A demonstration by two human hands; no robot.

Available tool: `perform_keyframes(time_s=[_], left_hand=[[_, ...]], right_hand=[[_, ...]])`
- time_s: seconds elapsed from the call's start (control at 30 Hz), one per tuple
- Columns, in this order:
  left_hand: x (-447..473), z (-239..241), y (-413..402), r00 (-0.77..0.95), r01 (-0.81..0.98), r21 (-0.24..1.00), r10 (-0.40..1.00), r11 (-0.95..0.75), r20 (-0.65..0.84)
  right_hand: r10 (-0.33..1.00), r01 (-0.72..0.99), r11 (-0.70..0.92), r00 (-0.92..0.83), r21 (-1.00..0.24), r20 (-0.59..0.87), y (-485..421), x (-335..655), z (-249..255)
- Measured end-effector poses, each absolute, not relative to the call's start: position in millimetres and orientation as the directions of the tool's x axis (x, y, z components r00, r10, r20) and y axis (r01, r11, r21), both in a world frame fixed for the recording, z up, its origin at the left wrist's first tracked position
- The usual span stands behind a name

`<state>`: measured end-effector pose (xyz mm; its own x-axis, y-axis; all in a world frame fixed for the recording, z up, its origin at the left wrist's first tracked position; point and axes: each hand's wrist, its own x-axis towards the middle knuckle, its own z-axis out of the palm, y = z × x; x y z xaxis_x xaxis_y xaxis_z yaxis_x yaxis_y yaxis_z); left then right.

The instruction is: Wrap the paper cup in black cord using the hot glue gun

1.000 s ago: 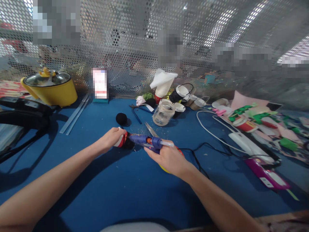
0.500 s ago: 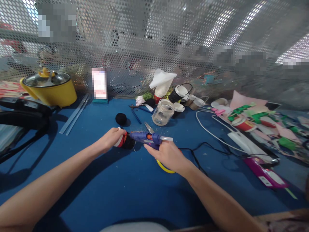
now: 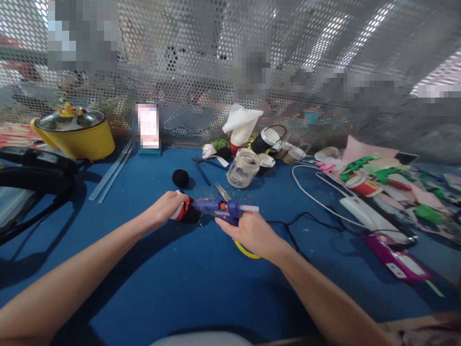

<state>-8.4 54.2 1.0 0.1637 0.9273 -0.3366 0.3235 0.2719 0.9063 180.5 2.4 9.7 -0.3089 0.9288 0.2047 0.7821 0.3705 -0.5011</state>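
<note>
My left hand (image 3: 168, 205) is closed around a small cup (image 3: 178, 213), red and white, whose right end is wrapped in black yarn (image 3: 191, 215). A blue hot glue gun (image 3: 211, 206) is gripped in my right hand (image 3: 255, 229), with a clear glue stick poking out of its back. Its nozzle points left, at the cup's upper edge where the black part begins. Scissors (image 3: 222, 191) with yellow handles lie partly hidden under the gun and right hand. Just beyond the cup sits a black ball of yarn (image 3: 180, 178).
Pliers (image 3: 202, 172), a clear jar (image 3: 243, 169) and several cups (image 3: 267, 139) stand or lie beyond my hands. At right are cables, a purple power strip (image 3: 398, 259) and craft scraps (image 3: 418, 187). A yellow pot (image 3: 81, 139), glue sticks (image 3: 110, 172) and a phone (image 3: 148, 126) are at left.
The glue gun has tilted very slightly, its nozzle still at the cup. My left hand and the cup have stayed in place.
</note>
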Motion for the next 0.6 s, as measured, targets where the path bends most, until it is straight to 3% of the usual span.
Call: perform_keyframes(time_s=[0.6], left_hand=[[-7.7,1.3,54.0,0.168,0.311,0.909,0.926,0.277,-0.339]], right_hand=[[0.899,0.755,0.436,-0.345,-0.490,0.268,1.4,176.9,13.8]])
